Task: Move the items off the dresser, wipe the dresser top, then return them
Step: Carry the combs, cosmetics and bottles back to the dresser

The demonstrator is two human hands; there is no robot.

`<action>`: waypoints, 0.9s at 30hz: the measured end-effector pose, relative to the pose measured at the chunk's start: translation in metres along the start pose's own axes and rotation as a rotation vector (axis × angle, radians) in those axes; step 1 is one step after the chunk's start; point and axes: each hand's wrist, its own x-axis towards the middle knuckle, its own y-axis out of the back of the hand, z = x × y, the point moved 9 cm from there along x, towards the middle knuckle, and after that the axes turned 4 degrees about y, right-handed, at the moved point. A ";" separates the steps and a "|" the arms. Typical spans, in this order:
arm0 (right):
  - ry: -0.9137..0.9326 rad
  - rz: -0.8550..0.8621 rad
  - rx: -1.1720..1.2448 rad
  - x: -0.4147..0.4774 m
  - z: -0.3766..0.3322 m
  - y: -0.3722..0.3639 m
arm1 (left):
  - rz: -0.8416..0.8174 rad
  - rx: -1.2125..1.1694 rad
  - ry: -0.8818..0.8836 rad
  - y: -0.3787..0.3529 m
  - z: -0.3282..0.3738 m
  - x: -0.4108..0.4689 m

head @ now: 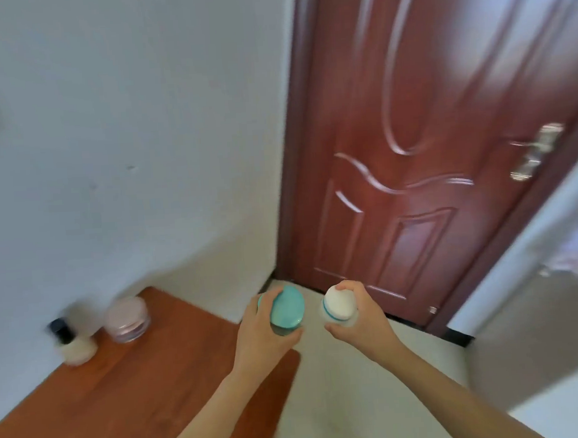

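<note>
My left hand (pixel 259 335) grips a jar with a teal lid (pixel 286 307), held in the air past the right end of the brown wooden dresser top (pixel 129 398). My right hand (pixel 361 319) grips a white jar with a teal band (pixel 337 304), held over the pale floor beside it. On the dresser's far corner by the wall stand a pink round jar (pixel 127 318), a small black-capped bottle (pixel 60 331) and a pale round container (pixel 78 350), all blurred.
A dark red panelled door (pixel 411 143) with a metal handle (pixel 534 153) stands straight ahead. White wall (pixel 124 144) lies behind the dresser. Pale tiled floor (pixel 341 385) runs between the dresser and a white surface (pixel 541 322) at the right.
</note>
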 end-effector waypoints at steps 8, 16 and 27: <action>-0.240 0.356 -0.080 -0.157 0.114 0.210 | -0.367 -0.063 -0.205 -0.208 0.149 -0.057; -0.451 0.681 -0.159 -0.363 0.208 0.391 | -0.695 -0.163 -0.311 -0.416 0.288 -0.192; -0.638 0.911 -0.190 -0.510 0.258 0.489 | -0.933 -0.256 -0.403 -0.551 0.385 -0.273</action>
